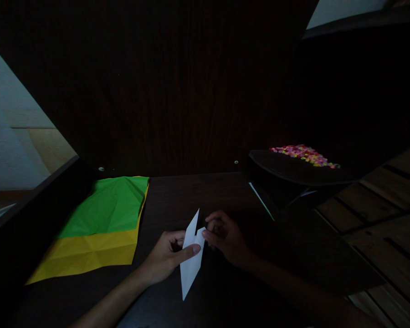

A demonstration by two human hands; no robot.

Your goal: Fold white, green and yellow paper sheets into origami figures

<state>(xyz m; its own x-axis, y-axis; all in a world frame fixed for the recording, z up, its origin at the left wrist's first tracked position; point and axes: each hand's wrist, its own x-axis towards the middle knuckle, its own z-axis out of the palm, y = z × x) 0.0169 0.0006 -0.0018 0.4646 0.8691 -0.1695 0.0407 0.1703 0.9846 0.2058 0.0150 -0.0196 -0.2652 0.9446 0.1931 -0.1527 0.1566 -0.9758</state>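
One head-worn camera looks forward and down, close over a dark wooden desk [198, 191], facing its dark back panel.

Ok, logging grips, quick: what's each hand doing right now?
Left hand: closed, pinching the folded white paper.
Right hand: closed, pinching the same paper's upper edge.

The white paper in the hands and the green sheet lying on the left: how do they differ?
The white paper is folded into a narrow, pointed shape; the green sheet is spread open, showing only creases. The white paper is pinched between the left hand and right hand; the green sheet rests untouched on a yellow sheet on the dark table. The white paper looks much smaller. Both appear to be creased paper.
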